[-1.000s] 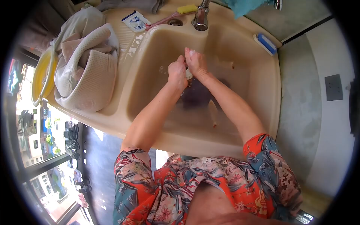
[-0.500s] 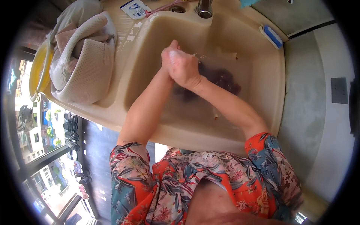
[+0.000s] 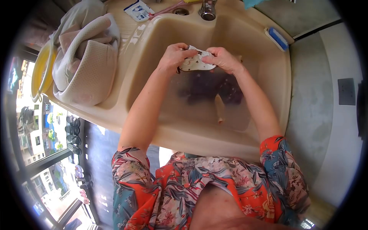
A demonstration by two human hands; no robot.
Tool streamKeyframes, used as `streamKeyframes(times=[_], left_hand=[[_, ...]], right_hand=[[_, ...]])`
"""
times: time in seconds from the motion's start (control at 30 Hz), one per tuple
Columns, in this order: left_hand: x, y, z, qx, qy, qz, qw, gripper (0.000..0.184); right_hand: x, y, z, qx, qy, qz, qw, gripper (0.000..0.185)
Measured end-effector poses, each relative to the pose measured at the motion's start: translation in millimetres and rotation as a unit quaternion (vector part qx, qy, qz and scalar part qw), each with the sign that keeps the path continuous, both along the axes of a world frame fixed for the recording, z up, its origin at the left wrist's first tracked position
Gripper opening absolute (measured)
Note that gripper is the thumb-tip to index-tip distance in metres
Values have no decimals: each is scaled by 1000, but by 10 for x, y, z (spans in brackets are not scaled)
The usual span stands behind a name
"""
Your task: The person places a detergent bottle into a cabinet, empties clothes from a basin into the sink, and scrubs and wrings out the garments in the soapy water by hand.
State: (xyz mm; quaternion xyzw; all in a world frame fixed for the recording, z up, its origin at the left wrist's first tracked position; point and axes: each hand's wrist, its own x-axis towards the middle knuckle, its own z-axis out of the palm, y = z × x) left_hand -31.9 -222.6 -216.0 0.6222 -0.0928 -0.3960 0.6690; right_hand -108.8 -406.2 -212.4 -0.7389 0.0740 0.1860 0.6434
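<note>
Above the water in the beige sink (image 3: 142, 76), a small white cloth with dark spots (image 3: 196, 64) is stretched between my two hands. My left hand (image 3: 173, 57) pinches its left end, and my right hand (image 3: 225, 60) grips the right end with the thumb on top. Beneath them, a dark purple cloth (image 3: 211, 87) lies soaking in cloudy water. A pale, narrow piece of fabric (image 3: 219, 108) floats nearer the front of the basin; its kind is unclear.
At the back stands the faucet (image 3: 208, 11), beside a white-and-blue packet (image 3: 138, 10) and a pink-handled brush (image 3: 167, 9). A blue-and-white scrub brush (image 3: 278, 38) rests on the right rim. On the left are a whitish mesh bag with laundry (image 3: 86, 69) and a yellow basin (image 3: 41, 73).
My hands were clasped together in a squeeze; now they are apart, with the spotted cloth spread between them. The pale fabric in the water shows more fully.
</note>
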Motion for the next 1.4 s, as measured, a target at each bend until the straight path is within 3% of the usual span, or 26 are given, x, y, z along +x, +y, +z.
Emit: streamKeyframes(times=[0.13,0.23,0.33,0.4,0.47,0.53,0.6,0.63,0.73,0.8,0.87,0.9,0.93,1.0,1.07,1.13,1.17,1.2,1.23,1.27,1.3,1.4], left_hand=[[8,-25,-92,-81,49,106,990,14],[-20,-70,-124,-125,114,159,973,13],[-25,-104,-170,-117,157,211,958,16],[-6,-133,-222,-97,193,244,945,19],[27,-40,-423,-225,283,185,914,19],[-4,-54,-590,-261,281,198,902,21],[-174,-330,-446,-213,185,276,919,25],[-261,-358,-212,-80,95,200,972,25],[-195,-322,-231,-191,189,262,927,15],[99,-146,-1094,-240,9,154,958,12],[20,-7,-877,-445,261,102,851,11],[-202,-150,-166,-200,230,267,914,13],[-195,-316,-249,-206,234,300,902,17],[-236,-313,-124,-172,256,306,901,19],[-135,-249,-316,-260,268,232,898,18],[27,-83,-700,-344,277,161,883,18],[67,-26,-852,-383,282,122,871,17],[70,-7,-911,-422,285,82,856,17],[-131,-215,-363,-174,239,306,905,19],[-191,-272,-157,-192,260,248,913,17],[-238,-284,-69,-187,252,209,926,18],[-214,-211,-63,-147,244,167,944,21]], right_hand=[[-47,-147,-213,91,-57,-88,990,19],[45,-3,-209,262,-45,-179,947,17],[259,290,-190,158,-34,-291,943,16],[360,666,-245,-147,-214,-294,920,16],[397,689,-235,-198,-241,-279,908,19],[419,727,-222,-247,-263,-260,895,25],[446,751,-188,-298,-290,-239,877,31],[459,731,-166,-322,-301,-238,866,31],[358,715,-183,-386,-321,-227,834,31],[123,1200,-29,-373,-475,-195,773,23],[199,1138,-89,-360,-443,-186,800,25],[351,988,-119,-354,-377,-204,831,25],[481,829,-178,-345,-305,-220,860,26],[502,751,-160,-394,-326,-202,835,26],[390,858,-90,-392,-344,-199,829,27],[93,1222,210,-350,-501,-175,772,25],[31,1249,136,-391,-450,-124,793,23],[107,1145,-29,-376,-406,-160,817,24],[309,916,-241,-359,-364,-197,837,25],[487,690,-374,-340,-323,-235,852,27],[515,465,-417,-212,-207,-230,927,32],[375,298,-318,-71,-179,-162,968,30]])
